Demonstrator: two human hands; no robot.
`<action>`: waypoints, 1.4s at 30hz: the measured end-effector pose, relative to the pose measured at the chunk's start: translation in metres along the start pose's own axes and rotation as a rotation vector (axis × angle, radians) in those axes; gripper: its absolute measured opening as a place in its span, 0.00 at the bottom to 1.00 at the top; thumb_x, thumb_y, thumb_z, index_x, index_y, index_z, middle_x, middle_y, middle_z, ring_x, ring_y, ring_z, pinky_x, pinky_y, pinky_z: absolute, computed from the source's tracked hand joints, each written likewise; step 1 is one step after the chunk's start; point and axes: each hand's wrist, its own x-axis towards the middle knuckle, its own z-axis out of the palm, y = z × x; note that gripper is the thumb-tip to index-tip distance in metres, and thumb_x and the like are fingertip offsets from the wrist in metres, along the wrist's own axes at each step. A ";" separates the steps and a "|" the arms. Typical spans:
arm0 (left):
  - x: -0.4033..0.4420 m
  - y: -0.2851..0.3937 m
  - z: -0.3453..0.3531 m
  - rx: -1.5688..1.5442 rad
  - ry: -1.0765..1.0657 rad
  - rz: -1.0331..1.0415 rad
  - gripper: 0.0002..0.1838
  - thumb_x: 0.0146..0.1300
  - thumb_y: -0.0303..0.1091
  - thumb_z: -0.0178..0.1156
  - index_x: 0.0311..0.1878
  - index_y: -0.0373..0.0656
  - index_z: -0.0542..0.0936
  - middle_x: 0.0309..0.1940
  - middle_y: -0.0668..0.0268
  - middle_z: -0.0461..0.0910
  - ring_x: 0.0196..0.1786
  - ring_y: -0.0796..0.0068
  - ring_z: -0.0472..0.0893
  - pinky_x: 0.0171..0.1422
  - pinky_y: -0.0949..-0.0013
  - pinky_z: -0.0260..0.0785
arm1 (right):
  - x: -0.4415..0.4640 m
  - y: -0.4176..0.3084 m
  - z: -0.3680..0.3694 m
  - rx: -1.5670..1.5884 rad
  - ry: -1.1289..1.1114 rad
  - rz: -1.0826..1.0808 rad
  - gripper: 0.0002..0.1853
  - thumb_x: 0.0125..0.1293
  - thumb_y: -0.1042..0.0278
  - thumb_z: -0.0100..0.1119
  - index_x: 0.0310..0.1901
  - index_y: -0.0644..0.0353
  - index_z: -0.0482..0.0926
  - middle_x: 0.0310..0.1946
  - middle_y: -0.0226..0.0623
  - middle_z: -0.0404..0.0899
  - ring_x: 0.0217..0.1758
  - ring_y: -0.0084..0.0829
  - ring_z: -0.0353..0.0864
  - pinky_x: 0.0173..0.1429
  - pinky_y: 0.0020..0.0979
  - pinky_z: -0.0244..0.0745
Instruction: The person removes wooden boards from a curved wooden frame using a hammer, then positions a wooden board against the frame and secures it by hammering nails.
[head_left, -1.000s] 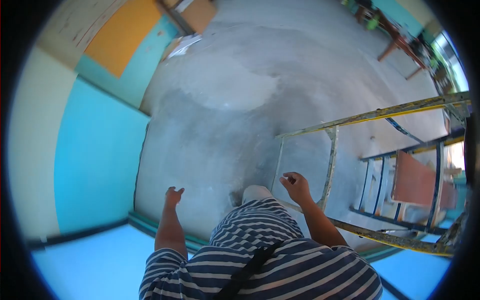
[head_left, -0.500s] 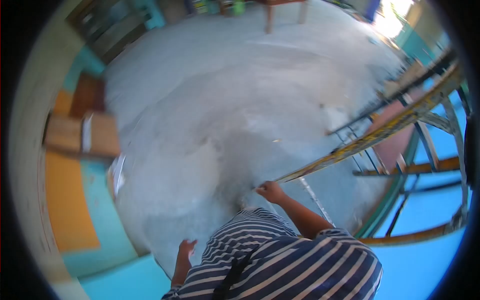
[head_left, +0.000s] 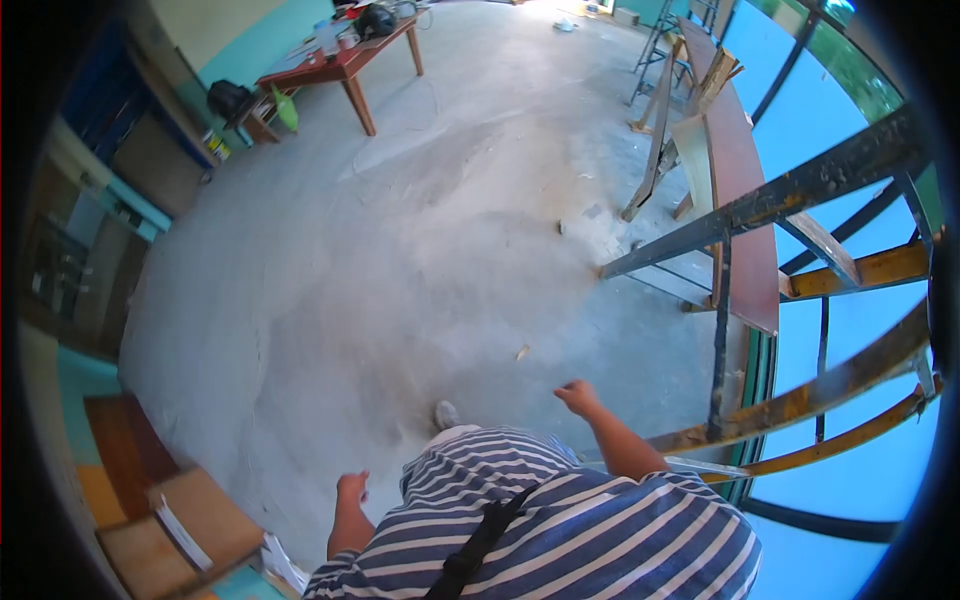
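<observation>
My left hand (head_left: 353, 487) hangs at my left side, fingers loosely bent and partly apart, with nothing seen in it. My right hand (head_left: 577, 396) is held out in front of my right hip. Its fingers are curled together, and no object shows in them. The nearest thing to it is a yellow, paint-worn metal ladder frame (head_left: 780, 408), just right of my forearm; the hand itself is over bare floor, apart from the frame. A black strap (head_left: 482, 545) crosses my striped shirt. One shoe (head_left: 446, 414) shows ahead of me on the grey floor (head_left: 400, 270).
A dark metal beam (head_left: 760, 205) of the ladder frame slants in from the right. Boards (head_left: 740, 200) lean along the blue windows. A red-brown table (head_left: 345, 65) with items stands at the back left. Cardboard boxes (head_left: 210, 515) sit at the lower left. Small debris (head_left: 522, 352) lies ahead.
My view has swung right and I have moved forward past the ladder. My right hand, earlier at the yellow rail's end, is now apart from it. My left hand's fingers are more curled.
</observation>
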 end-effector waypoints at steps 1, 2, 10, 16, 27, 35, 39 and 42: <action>0.047 0.041 -0.021 0.036 0.013 0.036 0.27 0.64 0.53 0.67 0.43 0.31 0.80 0.22 0.54 0.80 0.20 0.62 0.81 0.29 0.58 0.75 | 0.005 0.014 -0.003 -0.233 0.017 -0.032 0.22 0.64 0.47 0.63 0.41 0.62 0.88 0.41 0.53 0.86 0.45 0.52 0.85 0.50 0.46 0.79; 0.077 0.094 -0.042 0.126 0.011 0.093 0.29 0.63 0.54 0.68 0.47 0.32 0.80 0.26 0.53 0.82 0.24 0.61 0.82 0.31 0.58 0.77 | 0.052 0.089 0.031 -0.298 -0.006 0.064 0.23 0.64 0.47 0.63 0.45 0.61 0.87 0.42 0.53 0.86 0.46 0.55 0.85 0.50 0.49 0.78; 0.182 0.551 -0.118 0.457 0.277 0.740 0.39 0.59 0.55 0.70 0.67 0.39 0.74 0.50 0.48 0.84 0.51 0.56 0.84 0.55 0.55 0.78 | 0.057 0.075 0.026 0.268 0.101 0.952 0.22 0.61 0.47 0.65 0.43 0.60 0.88 0.46 0.48 0.87 0.53 0.48 0.85 0.57 0.44 0.78; 0.167 0.753 -0.075 0.399 -0.086 0.539 0.39 0.60 0.53 0.71 0.68 0.39 0.74 0.51 0.49 0.84 0.48 0.59 0.84 0.50 0.58 0.78 | 0.219 0.001 -0.051 0.332 -0.194 0.928 0.21 0.62 0.47 0.67 0.31 0.60 0.82 0.26 0.41 0.80 0.28 0.39 0.80 0.34 0.44 0.76; 0.363 1.011 -0.080 0.743 -0.190 0.353 0.35 0.65 0.63 0.60 0.59 0.39 0.80 0.45 0.52 0.86 0.39 0.59 0.87 0.44 0.56 0.79 | 0.650 -0.248 -0.421 0.367 0.507 0.223 0.23 0.63 0.49 0.67 0.47 0.63 0.87 0.35 0.40 0.86 0.37 0.32 0.82 0.44 0.35 0.77; 0.346 1.415 -0.065 0.760 -0.145 0.582 0.33 0.61 0.62 0.64 0.54 0.39 0.83 0.34 0.56 0.87 0.35 0.56 0.86 0.45 0.55 0.78 | 0.791 -0.237 -0.419 0.397 -0.060 0.878 0.20 0.62 0.49 0.69 0.37 0.62 0.84 0.29 0.37 0.82 0.24 0.33 0.78 0.27 0.39 0.73; 0.381 1.630 -0.028 0.848 -0.002 0.961 0.35 0.62 0.59 0.64 0.64 0.41 0.78 0.52 0.52 0.84 0.55 0.55 0.84 0.60 0.55 0.75 | 0.818 -0.266 -0.452 0.564 0.006 0.989 0.22 0.62 0.48 0.68 0.40 0.63 0.83 0.31 0.39 0.82 0.28 0.35 0.80 0.28 0.40 0.74; 0.327 1.790 0.008 0.816 -0.039 0.969 0.34 0.62 0.57 0.64 0.63 0.41 0.79 0.61 0.49 0.79 0.64 0.53 0.78 0.67 0.55 0.70 | 0.874 -0.257 -0.476 0.578 0.000 1.081 0.23 0.63 0.47 0.67 0.40 0.64 0.83 0.32 0.39 0.82 0.31 0.35 0.82 0.29 0.39 0.75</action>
